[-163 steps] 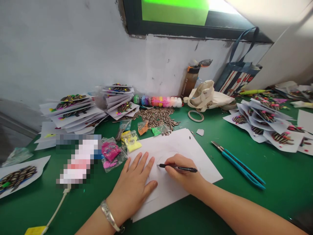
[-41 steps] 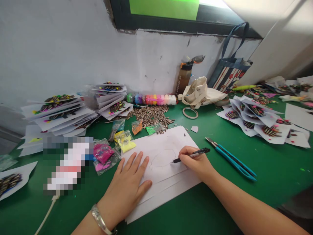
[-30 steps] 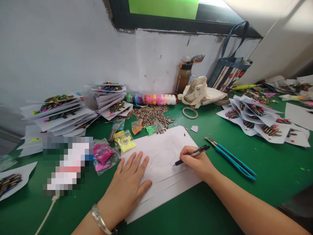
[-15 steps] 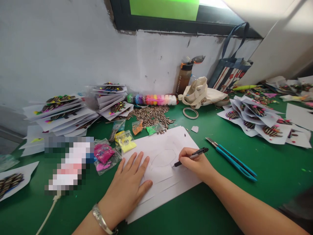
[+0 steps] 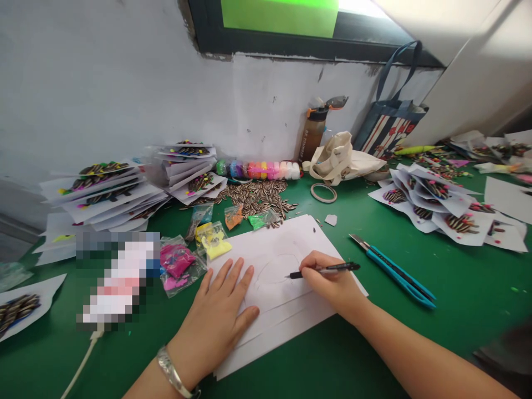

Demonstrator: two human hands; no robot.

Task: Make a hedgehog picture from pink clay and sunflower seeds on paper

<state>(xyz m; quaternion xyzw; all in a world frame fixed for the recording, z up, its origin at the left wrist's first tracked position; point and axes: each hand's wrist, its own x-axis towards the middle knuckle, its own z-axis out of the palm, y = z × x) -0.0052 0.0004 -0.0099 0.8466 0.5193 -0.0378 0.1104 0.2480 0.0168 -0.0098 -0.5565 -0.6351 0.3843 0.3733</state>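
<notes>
My left hand point(image 5: 222, 307) lies flat with fingers spread on the left part of a stack of white paper point(image 5: 286, 310). A silver bracelet circles that wrist. Pinched in my right hand point(image 5: 330, 280) is a black pen point(image 5: 322, 270), its tip on or just above the top sheet. A thin, faint rounded outline is drawn on that sheet, partly covered by my right hand. Just beyond my left fingers sit a small bag of yellow clay point(image 5: 216, 244) and a bag of pink clay point(image 5: 178, 260). To the right of the paper lies a blue utility knife point(image 5: 394, 271) with its blade out.
Sunflower seeds point(image 5: 261, 197) are heaped behind the paper, near a tape roll point(image 5: 323, 193). Stacked seed-decorated cards point(image 5: 112, 194) stand left, more cards point(image 5: 444, 205) right. A brown bottle point(image 5: 313, 136), a cloth bag point(image 5: 336, 158) and a striped tote point(image 5: 390, 127) stand by the wall.
My right hand has shifted slightly left, and the pen tip has moved left and a little up across the sheet. The pen now lies flatter. My left hand has stayed in place.
</notes>
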